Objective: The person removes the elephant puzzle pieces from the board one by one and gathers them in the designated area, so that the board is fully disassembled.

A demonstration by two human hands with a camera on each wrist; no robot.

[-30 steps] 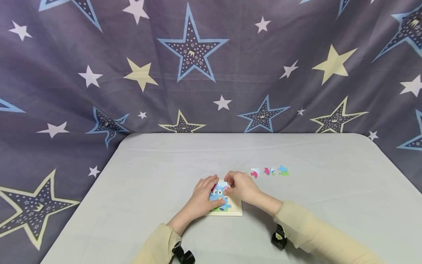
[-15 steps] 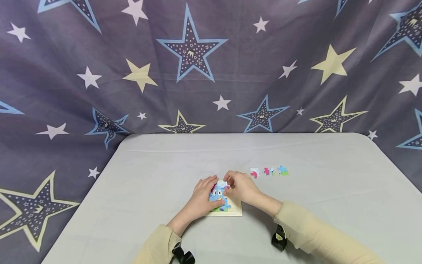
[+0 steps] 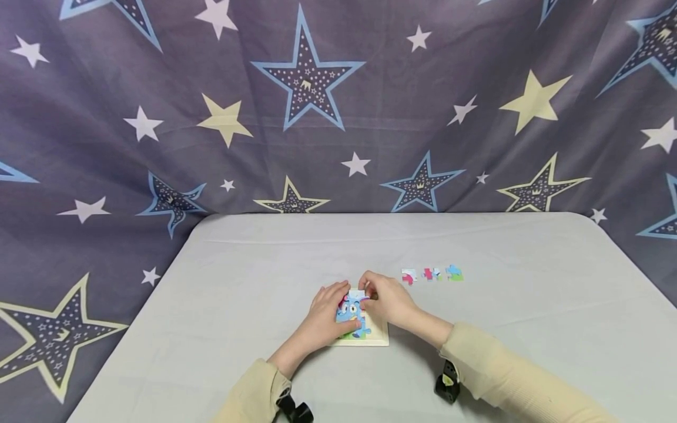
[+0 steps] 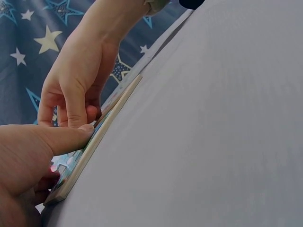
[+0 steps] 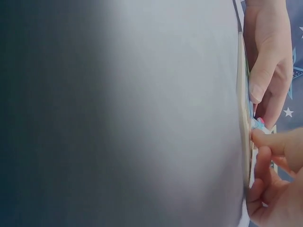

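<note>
A small wooden jigsaw board [image 3: 378,336] lies on the table, its left part filled with pieces that form a blue cartoon character [image 3: 349,311]. My left hand [image 3: 319,317] holds the board along its left side, thumb across the picture and fingers at the far left edge. At the upper right of the picture, my right hand [image 3: 392,301] pinches a puzzle piece between thumb and index finger; the fingers hide most of it. In the right wrist view, a pink and light-blue patch [image 5: 260,124] shows beside the right thumb. Bare wood shows at the board's lower right.
Three loose puzzle pieces lie in a row beyond my right hand: a white and pink one [image 3: 409,276], a pink one with white [image 3: 431,274] and a blue and green one [image 3: 454,273]. A star-patterned curtain [image 3: 338,117] hangs behind the pale table [image 3: 238,282].
The right hand's fingers shift very slightly at the upper right of the board. The left hand, the board and the loose pieces keep their places.
</note>
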